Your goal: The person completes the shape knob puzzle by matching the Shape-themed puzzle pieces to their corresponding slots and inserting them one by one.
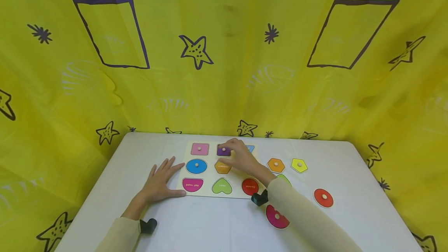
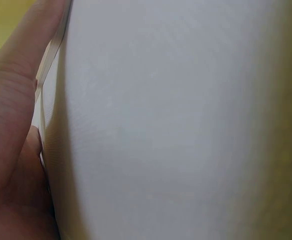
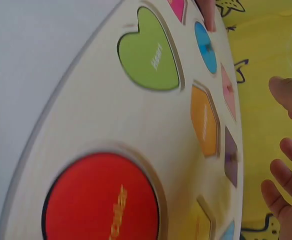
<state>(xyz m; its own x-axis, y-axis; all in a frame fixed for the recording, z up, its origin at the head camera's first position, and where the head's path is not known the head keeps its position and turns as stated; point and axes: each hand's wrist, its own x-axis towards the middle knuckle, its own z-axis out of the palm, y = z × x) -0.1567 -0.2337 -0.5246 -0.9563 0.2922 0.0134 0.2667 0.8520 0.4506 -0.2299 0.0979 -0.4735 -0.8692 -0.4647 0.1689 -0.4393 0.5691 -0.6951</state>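
Observation:
A cream wooden shape-puzzle board (image 1: 210,175) lies on the white table. My left hand (image 1: 159,182) rests at its left edge with fingers spread, the thumb at the near corner. Above the purple square piece (image 1: 221,152), which sits in its slot, is my right hand (image 1: 242,158); in the right wrist view its fingers (image 3: 282,182) are apart and hold nothing. A blue oval piece (image 1: 196,169) and a pink rectangular piece (image 1: 200,152) with knobs also sit in the board. Bare printed slots show a heart (image 3: 148,62), a circle (image 3: 101,197), a hexagon and a half round.
Loose knobbed pieces lie right of the board: an orange hexagon (image 1: 273,167), a yellow pentagon (image 1: 301,168), a red circle (image 1: 321,200) and a magenta half round (image 1: 273,223). A green piece (image 1: 287,179) is partly hidden by the right arm. A yellow curtain (image 1: 224,88) hangs behind.

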